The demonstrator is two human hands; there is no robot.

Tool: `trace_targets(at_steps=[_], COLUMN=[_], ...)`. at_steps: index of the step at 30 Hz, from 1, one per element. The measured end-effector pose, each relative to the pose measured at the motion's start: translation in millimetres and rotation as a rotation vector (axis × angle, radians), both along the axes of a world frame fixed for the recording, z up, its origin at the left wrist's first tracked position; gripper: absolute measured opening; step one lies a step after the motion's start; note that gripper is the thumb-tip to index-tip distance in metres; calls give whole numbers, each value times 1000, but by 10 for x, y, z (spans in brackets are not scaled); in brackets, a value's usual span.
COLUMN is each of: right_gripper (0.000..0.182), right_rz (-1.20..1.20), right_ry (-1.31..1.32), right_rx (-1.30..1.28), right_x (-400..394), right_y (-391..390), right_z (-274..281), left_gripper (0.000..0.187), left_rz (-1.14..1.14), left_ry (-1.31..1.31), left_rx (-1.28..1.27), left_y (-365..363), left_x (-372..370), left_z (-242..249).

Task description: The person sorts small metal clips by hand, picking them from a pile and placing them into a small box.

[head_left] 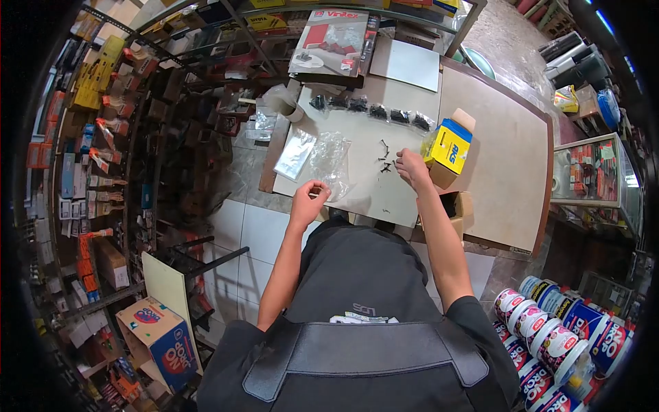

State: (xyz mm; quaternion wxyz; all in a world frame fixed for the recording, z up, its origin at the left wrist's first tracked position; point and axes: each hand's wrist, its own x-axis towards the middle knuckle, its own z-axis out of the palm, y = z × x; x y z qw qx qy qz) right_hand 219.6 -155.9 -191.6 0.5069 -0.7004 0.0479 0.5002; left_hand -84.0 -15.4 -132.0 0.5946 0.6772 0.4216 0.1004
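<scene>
My left hand [312,199] is closed at the near edge of the table, its fingertips pinched by a clear plastic bag [331,161]; whether they grip its edge is hard to tell. My right hand [410,167] has its fingers drawn together beside a few loose dark screws [386,166]; anything between them is too small to name. Right of it stands a yellow and blue box [449,147] with its flap up. A stack of flat clear bags [296,154] lies left of the crumpled bag. Small filled bags of dark screws [378,112] form a row across the table.
An open cardboard box [456,209] is near the right forearm. Catalogues [331,42] and a white board [405,64] lie at the table's back. A roll [283,105] stands at its left. Shelves [103,172] line the left; paint buckets [559,343] stand lower right.
</scene>
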Motion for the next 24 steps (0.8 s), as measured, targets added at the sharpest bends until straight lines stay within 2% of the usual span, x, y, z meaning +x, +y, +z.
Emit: trace_targets(at_steps=[3,5,9,11,14,17,21,24], right_gripper=[46,46,52,59,61,65,64,59], right_rz=[68,215,152,83,12,28,-23,-88], right_ry=[-32,-86,-28,27,104,156,175,86], right_rx=[-128,-195,-144,-23,120,160,229,212], right_x=[26,61,7,-51,-42,-36,-37,-87], right_y=[49,60,74,64,15,-32,-131,-304], right_z=[89,81,163,323,219,350,459,677], left_gripper=[16,16,18,18,19,19,21,21], left_rz=[-2,-11,-16,-35,-55,-71,-101,-106], left_ry=[6,10,3,7,15,13,8,-2], left_rx=[-3,-6,-6,-12,-15,-8,10,-8], left_y=[-1,-6,-8,-1,-11,-12,-25,-32], left_x=[10,38,116,162,218,238,259,262], left_z=[-13,-14,-24,-20,-2,-47,-73,-59])
